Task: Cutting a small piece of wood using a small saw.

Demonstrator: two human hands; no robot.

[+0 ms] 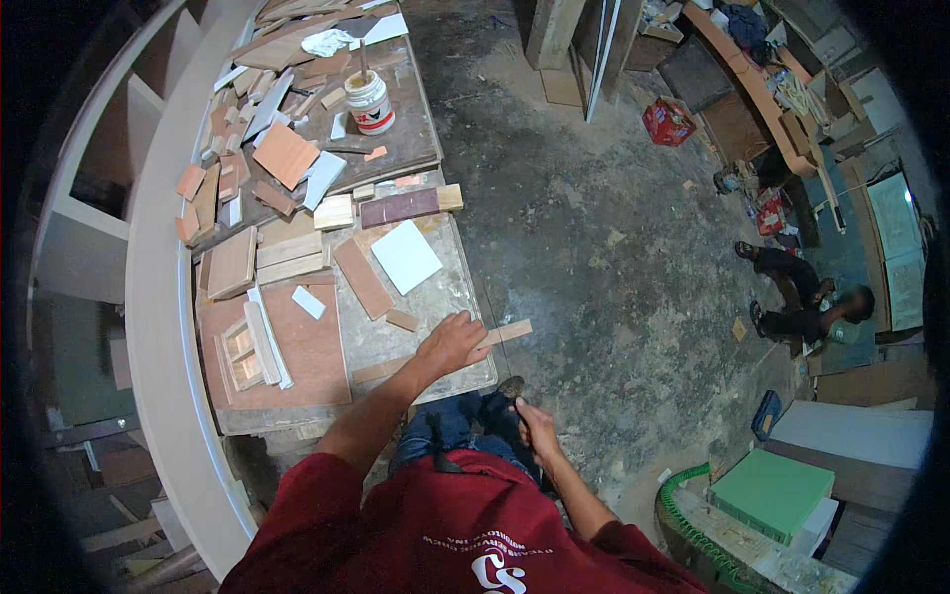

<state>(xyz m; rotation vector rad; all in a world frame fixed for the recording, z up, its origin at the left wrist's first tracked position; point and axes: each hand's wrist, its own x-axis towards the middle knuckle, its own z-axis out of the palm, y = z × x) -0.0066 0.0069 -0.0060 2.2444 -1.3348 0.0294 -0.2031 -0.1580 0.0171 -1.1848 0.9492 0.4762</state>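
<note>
My left hand (453,345) is closed over a narrow, light wooden strip (508,334) at the workbench's right edge. One end of the strip juts out past the edge over the floor; the other runs back under my forearm. Lower and to the right, my right hand (537,431) is closed round a dark-handled tool (512,387) with a greyish, rounded end, held beside the bench corner. Its exact kind is hard to make out. Just beyond my left hand lie a small wood block (402,320), a brown board piece (363,279) and a white square panel (407,257).
Wood offcuts and a white tub (369,103) with a stick in it cover the far bench (416,148). A small wooden frame (245,348) lies at the left. Across the concrete floor (594,257), another person (811,307) sits at the right. A green hose (683,525) coils at lower right.
</note>
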